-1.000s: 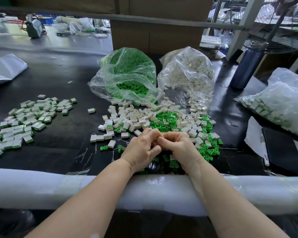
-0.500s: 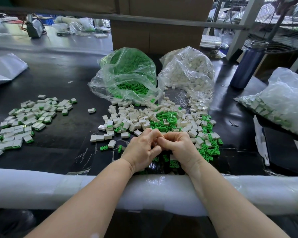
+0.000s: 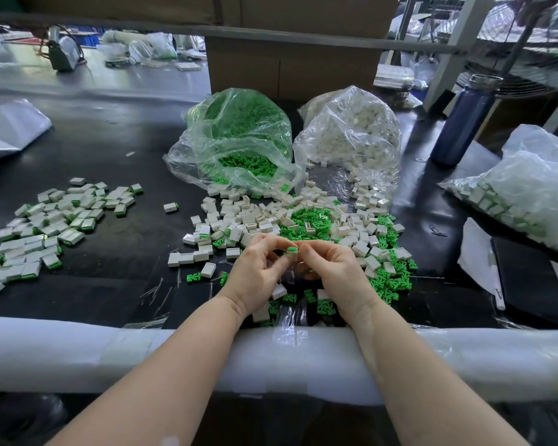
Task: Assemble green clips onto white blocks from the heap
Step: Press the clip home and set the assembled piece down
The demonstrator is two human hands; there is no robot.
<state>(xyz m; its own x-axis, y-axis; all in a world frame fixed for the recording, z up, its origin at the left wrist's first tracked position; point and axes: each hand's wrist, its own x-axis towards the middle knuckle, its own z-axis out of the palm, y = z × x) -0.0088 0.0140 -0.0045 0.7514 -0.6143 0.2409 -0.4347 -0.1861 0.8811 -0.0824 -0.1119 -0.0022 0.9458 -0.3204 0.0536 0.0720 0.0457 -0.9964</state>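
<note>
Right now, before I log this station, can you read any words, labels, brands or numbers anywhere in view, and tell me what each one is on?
None can be read.
Cardboard box behind the bags: plain faces, no print visible.
Blue bottle: no label showing.
White paper beside the black pad: a small mark near its lower end, too small to read.
Bag of green clips and bag of white blocks: clear plastic, no printing visible.

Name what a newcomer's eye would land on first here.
Two hands, left hand and right hand, meet at the middle over a heap of white blocks and green clips, pinching a block with a green clip. Behind stand a bag of green clips and a bag of white blocks.
</note>
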